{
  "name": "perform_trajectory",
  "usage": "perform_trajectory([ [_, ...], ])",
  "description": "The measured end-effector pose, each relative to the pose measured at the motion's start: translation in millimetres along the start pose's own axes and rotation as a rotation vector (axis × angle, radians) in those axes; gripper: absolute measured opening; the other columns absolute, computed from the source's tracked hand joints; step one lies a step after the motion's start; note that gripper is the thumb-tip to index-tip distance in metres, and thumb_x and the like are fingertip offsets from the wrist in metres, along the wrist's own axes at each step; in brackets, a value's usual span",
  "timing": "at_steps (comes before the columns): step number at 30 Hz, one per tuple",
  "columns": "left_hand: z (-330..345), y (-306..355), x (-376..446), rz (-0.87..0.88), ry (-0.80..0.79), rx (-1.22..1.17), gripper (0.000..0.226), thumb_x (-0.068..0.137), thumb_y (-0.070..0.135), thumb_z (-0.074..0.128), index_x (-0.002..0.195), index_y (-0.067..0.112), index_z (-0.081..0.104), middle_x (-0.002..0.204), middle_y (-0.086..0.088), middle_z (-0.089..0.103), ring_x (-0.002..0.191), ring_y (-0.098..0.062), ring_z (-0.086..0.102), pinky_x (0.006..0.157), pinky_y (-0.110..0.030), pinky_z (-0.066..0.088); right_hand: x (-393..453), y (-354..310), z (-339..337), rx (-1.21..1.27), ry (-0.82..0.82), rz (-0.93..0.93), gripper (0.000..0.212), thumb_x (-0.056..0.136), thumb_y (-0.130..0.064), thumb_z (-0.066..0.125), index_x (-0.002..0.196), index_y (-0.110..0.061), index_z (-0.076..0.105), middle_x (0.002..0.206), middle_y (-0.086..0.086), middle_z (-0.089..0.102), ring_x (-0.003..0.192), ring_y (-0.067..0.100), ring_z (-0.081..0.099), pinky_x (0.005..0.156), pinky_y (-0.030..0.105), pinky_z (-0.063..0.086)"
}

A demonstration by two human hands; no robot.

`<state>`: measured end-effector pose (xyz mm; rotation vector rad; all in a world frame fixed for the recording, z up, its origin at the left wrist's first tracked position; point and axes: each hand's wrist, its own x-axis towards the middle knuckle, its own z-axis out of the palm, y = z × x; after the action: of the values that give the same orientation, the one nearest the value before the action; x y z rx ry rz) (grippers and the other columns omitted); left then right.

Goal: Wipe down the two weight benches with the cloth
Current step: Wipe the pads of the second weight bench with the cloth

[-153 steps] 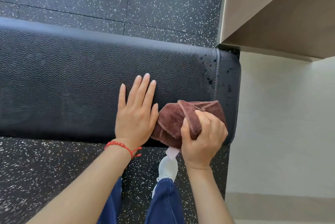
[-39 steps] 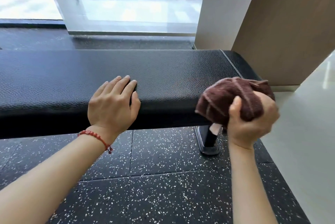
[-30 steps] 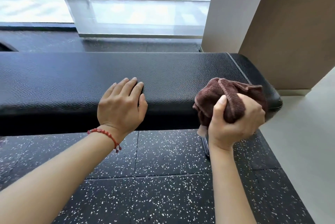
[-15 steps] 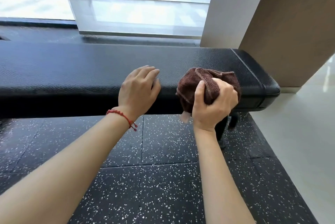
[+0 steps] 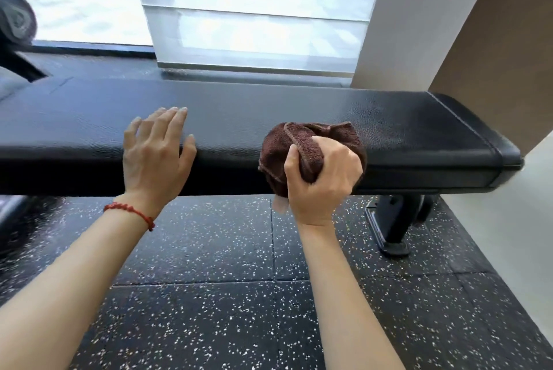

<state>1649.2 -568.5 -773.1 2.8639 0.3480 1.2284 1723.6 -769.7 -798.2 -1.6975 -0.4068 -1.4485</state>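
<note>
A long black padded weight bench (image 5: 404, 136) runs across the view at arm height. My right hand (image 5: 321, 182) grips a bunched brown cloth (image 5: 279, 151) and holds it against the bench's near edge, right of centre. My left hand (image 5: 155, 157) rests flat with straight fingers on the top of the pad, left of the cloth; a red string bracelet sits on that wrist. Only one bench shows fully.
The bench's black metal foot (image 5: 395, 226) stands on the speckled black rubber floor (image 5: 227, 295) at the right. A window with a white blind (image 5: 254, 10) lies behind. A beige wall column (image 5: 493, 40) and pale floor sit at the right. Dark gym equipment (image 5: 15, 19) shows at far left.
The view has risen from close over the pad to a side view of the bench. My right hand has carried the cloth left along the near edge. My left fingers have straightened onto the pad.
</note>
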Motion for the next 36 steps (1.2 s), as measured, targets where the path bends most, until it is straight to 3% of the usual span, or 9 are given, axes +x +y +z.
perform_trajectory([
  [6,11,-8,-5,0.057,0.084,-0.001,0.043,0.093,0.024,0.033,0.105,0.007,0.070,0.112,-0.014,0.067,0.105,-0.032,0.062,0.088,-0.044,0.046,2,26,-10,-0.041,-0.034,-0.164,0.027,0.088,-0.032,0.062,0.097,-0.007,0.058,0.087,0.010,0.067,0.085,0.022,0.061,0.086,0.035,0.041],
  [10,19,-11,-6,0.077,0.160,-0.013,0.044,0.094,0.024,0.031,0.103,0.007,0.070,0.108,-0.014,0.069,0.102,-0.032,0.064,0.086,-0.043,0.048,7,51,-26,-0.091,0.045,-0.017,0.034,0.087,-0.030,0.062,0.092,0.004,0.063,0.088,0.015,0.066,0.085,0.025,0.059,0.081,0.046,0.046],
  [13,21,-11,-6,0.079,0.197,-0.015,0.043,0.093,0.024,0.032,0.102,0.007,0.071,0.107,-0.014,0.069,0.102,-0.032,0.064,0.086,-0.042,0.048,7,52,-27,-0.139,0.109,0.051,0.037,0.086,-0.029,0.061,0.089,0.007,0.063,0.087,0.016,0.066,0.083,0.024,0.057,0.080,0.047,0.046],
  [20,21,-9,-6,0.049,0.192,0.001,0.038,0.090,0.021,0.037,0.100,0.008,0.071,0.106,-0.013,0.070,0.100,-0.032,0.065,0.086,-0.041,0.048,0,16,-4,-0.112,0.149,0.122,0.031,0.087,-0.032,0.061,0.088,-0.001,0.064,0.084,0.007,0.066,0.081,0.019,0.055,0.083,0.039,0.043],
  [27,1,-12,-6,0.078,0.135,-0.137,0.039,0.089,0.022,0.040,0.112,-0.001,0.062,0.111,-0.018,0.066,0.105,-0.034,0.062,0.090,-0.047,0.046,-31,-61,34,0.002,0.019,0.038,0.029,0.082,-0.030,0.064,0.084,-0.001,0.067,0.083,0.007,0.067,0.078,0.023,0.060,0.084,0.034,0.042],
  [33,-22,-82,-20,0.004,0.150,-0.054,0.039,0.092,0.024,0.039,0.115,0.001,0.061,0.116,-0.016,0.064,0.112,-0.032,0.057,0.099,-0.049,0.034,-53,-123,65,0.042,-0.067,0.003,0.029,0.081,-0.031,0.065,0.085,-0.003,0.068,0.083,0.007,0.068,0.078,0.025,0.063,0.078,0.042,0.048],
  [36,-27,-117,-18,-0.015,0.107,0.003,0.040,0.092,0.024,0.038,0.116,0.001,0.061,0.120,-0.017,0.062,0.115,-0.033,0.055,0.101,-0.050,0.031,-58,-131,70,0.036,-0.053,-0.016,0.027,0.081,-0.031,0.065,0.087,-0.005,0.067,0.084,0.007,0.068,0.079,0.025,0.062,0.081,0.039,0.046],
])
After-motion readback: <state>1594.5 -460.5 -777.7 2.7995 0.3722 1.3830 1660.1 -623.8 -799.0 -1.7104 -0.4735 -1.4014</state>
